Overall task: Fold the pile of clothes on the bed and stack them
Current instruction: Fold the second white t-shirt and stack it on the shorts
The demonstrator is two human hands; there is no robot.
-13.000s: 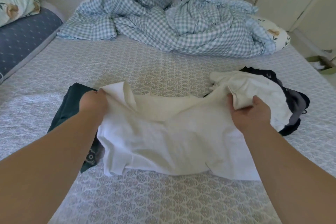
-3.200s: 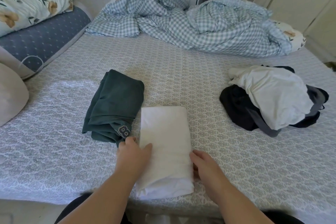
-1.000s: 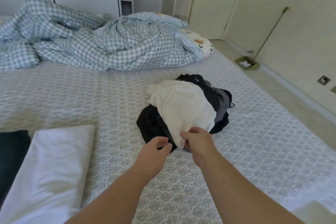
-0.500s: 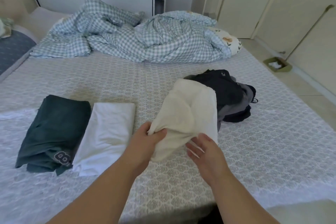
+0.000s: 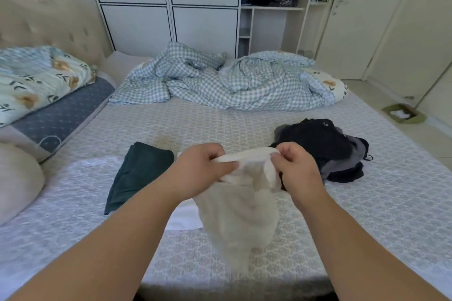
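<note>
Lifted off the dark clothes heap [image 5: 322, 149], the cream cotton garment [image 5: 241, 212] now hangs left of it. Left hand [image 5: 203, 168] and right hand [image 5: 294, 170] both pinch its top edge. Step: opening it out; next, spread it flat beside the folded dark-green top [image 5: 140, 173].

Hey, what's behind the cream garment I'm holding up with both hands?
Behind the cream garment, a strip of folded white cloth shows beside the folded dark green garment. Most of the white cloth is covered, as is the dark pile's near edge.
</note>
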